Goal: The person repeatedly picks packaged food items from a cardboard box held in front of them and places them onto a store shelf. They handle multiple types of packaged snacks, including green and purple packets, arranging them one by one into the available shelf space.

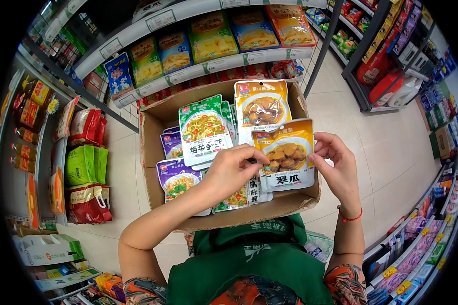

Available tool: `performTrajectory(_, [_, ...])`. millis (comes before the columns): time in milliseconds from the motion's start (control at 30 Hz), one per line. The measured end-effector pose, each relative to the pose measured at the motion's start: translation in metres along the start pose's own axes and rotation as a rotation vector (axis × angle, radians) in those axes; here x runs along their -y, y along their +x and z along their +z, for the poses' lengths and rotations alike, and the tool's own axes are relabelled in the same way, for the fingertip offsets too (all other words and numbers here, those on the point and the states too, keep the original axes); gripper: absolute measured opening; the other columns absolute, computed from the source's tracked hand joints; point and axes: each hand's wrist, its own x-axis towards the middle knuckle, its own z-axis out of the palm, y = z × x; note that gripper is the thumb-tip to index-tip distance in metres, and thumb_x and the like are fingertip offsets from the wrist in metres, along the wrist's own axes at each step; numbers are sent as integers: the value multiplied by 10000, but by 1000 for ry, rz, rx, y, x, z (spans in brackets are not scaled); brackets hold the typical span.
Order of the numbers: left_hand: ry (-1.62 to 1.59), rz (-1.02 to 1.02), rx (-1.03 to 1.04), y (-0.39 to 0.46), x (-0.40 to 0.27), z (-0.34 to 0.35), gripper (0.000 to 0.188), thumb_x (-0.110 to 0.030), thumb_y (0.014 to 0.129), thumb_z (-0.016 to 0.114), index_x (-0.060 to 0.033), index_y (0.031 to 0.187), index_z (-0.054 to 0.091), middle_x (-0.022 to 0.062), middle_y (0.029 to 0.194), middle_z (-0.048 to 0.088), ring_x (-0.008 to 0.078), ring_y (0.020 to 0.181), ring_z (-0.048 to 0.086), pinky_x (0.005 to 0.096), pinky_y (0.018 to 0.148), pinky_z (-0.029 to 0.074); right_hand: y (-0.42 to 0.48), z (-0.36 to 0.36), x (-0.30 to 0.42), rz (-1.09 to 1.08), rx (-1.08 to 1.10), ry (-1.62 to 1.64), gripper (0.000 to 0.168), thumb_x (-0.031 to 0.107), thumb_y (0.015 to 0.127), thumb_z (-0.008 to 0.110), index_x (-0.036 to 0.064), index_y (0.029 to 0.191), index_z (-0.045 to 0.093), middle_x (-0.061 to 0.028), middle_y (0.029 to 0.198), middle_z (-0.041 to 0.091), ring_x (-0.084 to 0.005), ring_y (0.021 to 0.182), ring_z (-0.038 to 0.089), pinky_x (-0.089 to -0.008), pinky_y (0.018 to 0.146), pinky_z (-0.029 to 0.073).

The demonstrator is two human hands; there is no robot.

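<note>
A yellow and white pouch of pickled cucumber (288,154) is raised over the right side of an open cardboard box (151,133). My right hand (336,164) pinches its right edge between thumb and fingers. My left hand (238,166) has its fingertips at the pouch's left side; whether they grip it or only touch it is unclear. A second yellow pouch (262,105) stands behind it in the box. Left of that are a green and white pouch of pickled vegetables (204,127) and purple and white pouches (177,183). More green pouches lie beneath my left hand.
A shelf rack ahead holds rows of flat food pouches (212,36) behind a price rail (229,64). Shelves with bottles (32,106) and bagged goods (84,164) flank the left. Packaged goods (416,244) line the lower right; another rack (360,57) stands at the upper right.
</note>
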Motion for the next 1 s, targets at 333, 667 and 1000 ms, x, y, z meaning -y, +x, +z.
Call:
performTrajectory(333, [-268,-73,223,2,7,18,226,7,926,564,-1,1145,618,54,1172,601,121,1073,595,271,928,494,-20,10,36,-56,-45,-131,132,-13,802,685,11,809,556,-16,715,574,-44,547,570,-180,477,421])
performTrajectory(667, [-433,-154,393,15,-9,38,311,-76,927,598,-18,1216,500,76,1281,515,161,1254,480,301,1074,379,-38,19,52,-190,-215,-451,143,-25,797,663,7,769,526,-59,685,568,-113,492,594,-234,446,465])
performTrajectory(1000, [-607,-182,400,16,-7,58,615,-96,946,586,-7,1463,265,153,1453,386,217,1349,395,332,1105,354,-30,18,48,-112,-249,-449,141,-21,823,635,-5,771,506,-67,638,565,-127,489,601,-247,445,464])
